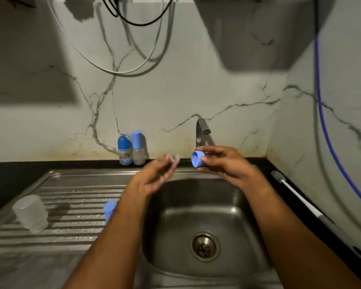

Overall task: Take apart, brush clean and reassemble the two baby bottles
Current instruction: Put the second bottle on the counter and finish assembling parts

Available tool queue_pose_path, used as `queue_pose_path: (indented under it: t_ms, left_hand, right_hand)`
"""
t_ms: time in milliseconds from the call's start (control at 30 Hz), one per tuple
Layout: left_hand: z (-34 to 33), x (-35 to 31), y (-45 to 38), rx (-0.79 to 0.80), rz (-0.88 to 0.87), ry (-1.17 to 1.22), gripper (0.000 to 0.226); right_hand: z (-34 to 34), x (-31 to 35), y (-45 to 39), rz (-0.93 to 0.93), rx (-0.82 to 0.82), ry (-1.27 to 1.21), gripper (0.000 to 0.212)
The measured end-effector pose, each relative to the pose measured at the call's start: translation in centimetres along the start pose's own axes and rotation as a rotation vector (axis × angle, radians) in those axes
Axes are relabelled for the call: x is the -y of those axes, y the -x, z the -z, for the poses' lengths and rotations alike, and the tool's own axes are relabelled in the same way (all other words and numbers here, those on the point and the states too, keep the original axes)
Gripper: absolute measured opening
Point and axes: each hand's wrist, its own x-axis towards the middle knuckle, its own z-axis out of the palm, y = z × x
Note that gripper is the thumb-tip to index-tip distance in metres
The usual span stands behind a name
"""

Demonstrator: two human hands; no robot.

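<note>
Above the back of the sink basin, my right hand grips a blue screw ring, its open side facing left. My left hand pinches a clear silicone teat a short way left of the ring, the two apart. A frosted bottle body lies tilted on the ribbed drainboard at the left. A blue cap sits on the drainboard, partly hidden by my left forearm. Two assembled bottles stand against the wall: a dark blue-capped one and a light blue-capped one.
A tap rises behind the basin, just behind my right hand. A bottle brush with a white handle lies on the black counter at the right. Cables and a blue hose hang on the marble wall. The drain sits in the basin floor.
</note>
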Motion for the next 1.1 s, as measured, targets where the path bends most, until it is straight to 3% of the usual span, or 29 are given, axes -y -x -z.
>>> queue_pose_path:
  t_ms: [33,100,133,200,267,367,500,633,800,1100]
  left_hand:
    - [-0.1,2.2,-0.7,-0.081,0.063,-0.234,0.011]
    - [0.2,7.0,-1.6,-0.261,0.096,-1.032,0.023]
    - [0.4,8.4,-1.7,-0.31,0.093,-1.241,0.024]
    - [0.2,9.9,-2.3,-0.245,0.079,-1.186,0.01]
    - [-0.3,10.0,-2.4,-0.248,0.092,-1.071,0.011]
    - [-0.6,10.6,-2.5,-0.288,0.058,-0.936,0.015]
    - [-0.3,11.8,-2.5,-0.294,0.132,-0.576,0.016]
    - [0.2,12.6,-2.5,-0.324,0.096,-0.431,0.016]
    - [0.5,12.2,-2.7,-0.401,-0.101,-0.461,0.029]
    - [-1.2,12.4,-3.0,-0.306,-0.313,-0.661,0.037]
  right_hand:
    - [0.7,-1.8,0.3,-0.103,-0.067,0.127,0.032]
    - [2.3,-6.1,1.1,-0.339,-0.2,0.9,0.016]
    - [3.1,-7.7,1.6,-0.397,-0.255,1.197,0.009]
    - [4.2,-9.5,2.0,-0.442,-0.251,1.282,0.007]
    - [5.0,-10.2,1.6,-0.447,-0.172,1.24,0.014]
    - [4.9,-10.6,0.8,-0.364,-0.267,0.985,0.019]
    - [3.4,-11.4,-0.8,-0.235,-0.258,0.64,0.035]
    - [1.9,-12.2,-1.2,-0.142,-0.313,0.422,0.045]
    - [1.2,-13.0,-1.7,-0.014,-0.299,0.458,0.046]
    - [1.3,-13.0,-1.9,0.097,-0.29,0.542,0.053]
